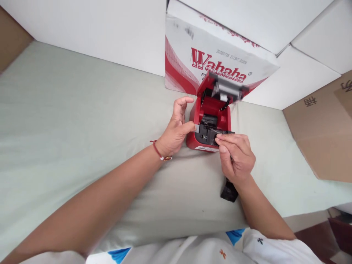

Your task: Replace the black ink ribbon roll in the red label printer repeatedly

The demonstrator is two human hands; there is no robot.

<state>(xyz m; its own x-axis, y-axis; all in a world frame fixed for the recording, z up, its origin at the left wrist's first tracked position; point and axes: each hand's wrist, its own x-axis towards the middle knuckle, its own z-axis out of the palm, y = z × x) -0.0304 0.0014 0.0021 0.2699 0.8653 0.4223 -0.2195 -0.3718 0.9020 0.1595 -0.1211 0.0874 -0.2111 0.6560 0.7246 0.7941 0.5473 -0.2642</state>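
Head view: one red machine [227,120], upright on a pale green cloth [96,110], lid [225,88] raised and slightly blurred, black and dark parts exposed inside; a white label [206,148] low on its near side. Left hand [176,132]: thumb against the machine's left rim, beside a small grey tab [197,128]; index finger bent, raised and apart from the thumb, the hand open rather than gripping. Right hand [238,156]: fingertips drawn together at a black part [211,135] at the near edge of the opening; whether they pinch it or only press it, cannot tell. One black strip [229,190], hanging or lying just below the right palm; its upper run is hidden by the hand. Behind: a white box [181,40] with red lettering, just beyond the lid. To the right, well apart: a brown carton [321,128]. Step in hand, by judgement: close fingertip work inside the open machine. The next move calls for a steady left thumb at the rim, light and exact right fingertips, and the strip kept untwisted and out of the hinge.
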